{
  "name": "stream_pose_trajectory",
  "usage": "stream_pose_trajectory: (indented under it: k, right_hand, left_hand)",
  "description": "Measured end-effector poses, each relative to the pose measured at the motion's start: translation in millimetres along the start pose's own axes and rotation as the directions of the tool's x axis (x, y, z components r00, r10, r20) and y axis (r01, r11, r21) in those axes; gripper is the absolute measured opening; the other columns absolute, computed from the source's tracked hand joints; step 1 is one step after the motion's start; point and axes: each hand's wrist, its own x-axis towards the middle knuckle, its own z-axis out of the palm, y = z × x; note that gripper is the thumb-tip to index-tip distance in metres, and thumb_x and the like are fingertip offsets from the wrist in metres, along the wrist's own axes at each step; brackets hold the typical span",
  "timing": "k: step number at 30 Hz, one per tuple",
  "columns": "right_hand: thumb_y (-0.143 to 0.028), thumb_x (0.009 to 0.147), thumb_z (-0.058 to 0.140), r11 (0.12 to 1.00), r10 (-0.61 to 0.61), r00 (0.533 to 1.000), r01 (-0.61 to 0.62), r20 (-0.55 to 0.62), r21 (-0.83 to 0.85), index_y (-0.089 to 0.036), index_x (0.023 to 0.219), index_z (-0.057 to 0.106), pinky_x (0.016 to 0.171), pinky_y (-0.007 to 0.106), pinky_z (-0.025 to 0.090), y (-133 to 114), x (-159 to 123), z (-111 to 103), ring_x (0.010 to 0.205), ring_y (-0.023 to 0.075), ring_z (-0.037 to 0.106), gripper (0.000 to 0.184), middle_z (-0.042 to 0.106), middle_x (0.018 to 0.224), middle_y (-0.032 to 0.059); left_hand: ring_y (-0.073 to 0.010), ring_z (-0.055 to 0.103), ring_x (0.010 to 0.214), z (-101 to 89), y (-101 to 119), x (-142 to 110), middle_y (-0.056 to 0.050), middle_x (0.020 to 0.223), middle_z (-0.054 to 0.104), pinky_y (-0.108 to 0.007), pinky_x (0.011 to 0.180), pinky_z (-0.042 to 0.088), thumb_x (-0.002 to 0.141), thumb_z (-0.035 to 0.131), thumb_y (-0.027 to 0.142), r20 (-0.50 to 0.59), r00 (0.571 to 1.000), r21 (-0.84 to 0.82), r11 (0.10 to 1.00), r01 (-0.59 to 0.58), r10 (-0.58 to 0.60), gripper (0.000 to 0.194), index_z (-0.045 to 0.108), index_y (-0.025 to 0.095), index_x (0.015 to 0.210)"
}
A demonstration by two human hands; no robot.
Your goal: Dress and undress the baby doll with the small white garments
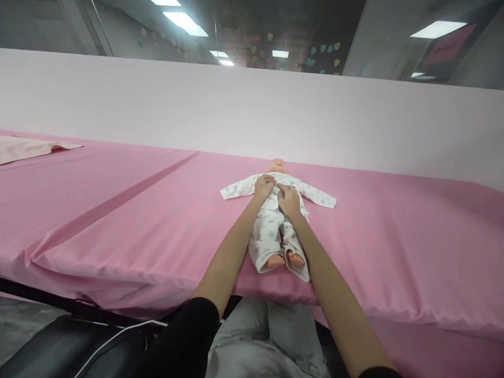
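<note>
A baby doll (277, 166) lies on its back with its head toward the wall and its bare feet toward me. It wears a white baby outfit (266, 231) with a small print; the sleeves are spread out flat to both sides. On the upper chest, my left hand (265, 186) has its fingers curled in, pinching the front of the outfit close to the neckline. Just right of it and slightly lower, my right hand (289, 199) also pinches the cloth. The fingers hide the exact bit of fabric between them.
Pink sheeting (129, 226) with creases covers the long table. A folded pale pink cloth (31, 148) lies at the far left. Behind the table stands a white wall (157, 100) with glass above it. A black padded seat (79, 346) and a white cable (118, 332) are at lower left.
</note>
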Motion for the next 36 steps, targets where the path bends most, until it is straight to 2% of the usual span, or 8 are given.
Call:
stream_pose_trajectory:
  k: [6, 10, 13, 16, 19, 25, 31, 36]
  right_hand:
    - [-0.008, 0.082, 0.041, 0.997, -0.068, 0.995, 0.070, 0.069, -0.040, -0.018, 0.106, 0.069, 0.094, 0.037, 0.040, -2.6, -0.9, -1.3, 0.106, 0.0239, 0.051, 0.039, 0.064, 0.110, 0.0071]
    - [-0.007, 0.083, 0.041, 0.996, -0.086, 0.994, 0.088, 0.074, -0.017, -0.020, 0.106, 0.068, 0.097, 0.039, 0.038, -2.3, -2.7, 0.7, 0.110, 0.0249, 0.048, 0.038, 0.062, 0.118, 0.0015]
    - [-0.007, 0.083, 0.039, 0.994, -0.112, 0.993, 0.111, 0.048, 0.019, -0.018, 0.106, 0.067, 0.097, 0.038, 0.037, -1.0, -3.6, 2.2, 0.109, 0.0241, 0.049, 0.038, 0.061, 0.119, 0.0029]
    - [-0.011, 0.082, 0.042, 0.996, -0.051, 0.998, 0.054, -0.048, 0.073, -0.014, 0.110, 0.063, 0.096, 0.037, 0.039, 1.1, -3.7, 3.7, 0.104, 0.0231, 0.052, 0.035, 0.063, 0.112, 0.0078]
    - [-0.018, 0.078, 0.049, 0.997, 0.058, 0.987, -0.050, -0.146, 0.056, -0.010, 0.111, 0.060, 0.093, 0.038, 0.040, 1.9, -3.9, 4.3, 0.102, 0.0254, 0.052, 0.035, 0.062, 0.107, 0.0126]
    - [-0.015, 0.076, 0.048, 0.987, 0.110, 0.984, -0.125, -0.138, -0.104, -0.013, 0.081, 0.063, 0.081, 0.034, 0.041, -4.4, -10.5, -2.0, 0.087, 0.0241, 0.052, 0.016, 0.060, 0.085, 0.0105]
    - [-0.019, 0.074, 0.055, 0.985, 0.023, 0.995, -0.039, -0.100, -0.165, -0.013, 0.094, 0.059, 0.080, 0.034, 0.039, -5.4, -24.1, -9.8, 0.086, 0.0242, 0.049, 0.021, 0.058, 0.088, 0.0095]
    - [-0.015, 0.080, 0.046, 0.997, 0.034, 0.998, -0.039, -0.060, -0.070, -0.014, 0.087, 0.062, 0.081, 0.034, 0.039, 0.6, -26.3, -11.9, 0.088, 0.0240, 0.051, 0.017, 0.059, 0.088, 0.0108]
  left_hand:
    - [-0.0105, 0.056, 0.063, 2.5, 6.1, 5.6, 0.000, 0.065, 0.062, -0.024, 0.066, 0.045, 0.057, 0.060, 0.011, 0.003, 0.984, -0.197, 0.965, 0.174, -0.177, 0.014, 0.062, 0.015, 0.071]
    - [-0.0095, 0.053, 0.058, 0.5, 11.3, 5.2, 0.000, 0.059, 0.059, -0.023, 0.064, 0.044, 0.059, 0.059, 0.012, 0.033, 0.985, -0.219, 0.960, 0.175, -0.172, 0.005, 0.060, 0.014, 0.063]
    - [-0.0097, 0.054, 0.060, -0.1, 10.8, 4.3, 0.000, 0.063, 0.061, -0.024, 0.066, 0.045, 0.063, 0.055, 0.013, 0.055, 0.985, -0.226, 0.959, 0.172, -0.164, 0.005, 0.060, 0.014, 0.063]
    - [-0.0120, 0.060, 0.072, 0.0, 7.6, -1.2, -0.001, 0.075, 0.066, -0.025, 0.076, 0.046, 0.066, 0.055, 0.014, 0.001, 0.997, -0.117, 0.990, 0.079, -0.079, 0.011, 0.063, 0.017, 0.072]
    - [-0.0150, 0.063, 0.082, -3.1, 3.5, -14.1, -0.003, 0.083, 0.069, -0.027, 0.082, 0.046, 0.074, 0.054, 0.018, -0.032, 0.995, 0.098, 0.991, -0.096, 0.099, 0.012, 0.063, 0.018, 0.082]
    - [-0.0157, 0.058, 0.109, -23.8, -5.4, -47.3, -0.004, 0.114, 0.066, -0.031, 0.101, 0.039, 0.085, 0.048, 0.020, 0.167, 0.928, 0.293, 0.882, -0.369, 0.332, 0.026, 0.058, 0.020, 0.109]
    - [-0.0172, 0.058, 0.102, -32.4, 3.7, -65.0, -0.003, 0.108, 0.068, -0.030, 0.093, 0.042, 0.089, 0.043, 0.021, 0.340, 0.853, 0.413, 0.752, -0.513, 0.395, 0.027, 0.066, 0.022, 0.102]
    - [-0.0201, 0.056, 0.090, -29.5, 16.0, -66.9, -0.006, 0.093, 0.068, -0.031, 0.085, 0.041, 0.090, 0.042, 0.030, 0.350, 0.866, 0.537, 0.682, -0.497, 0.356, 0.031, 0.066, 0.022, 0.108]
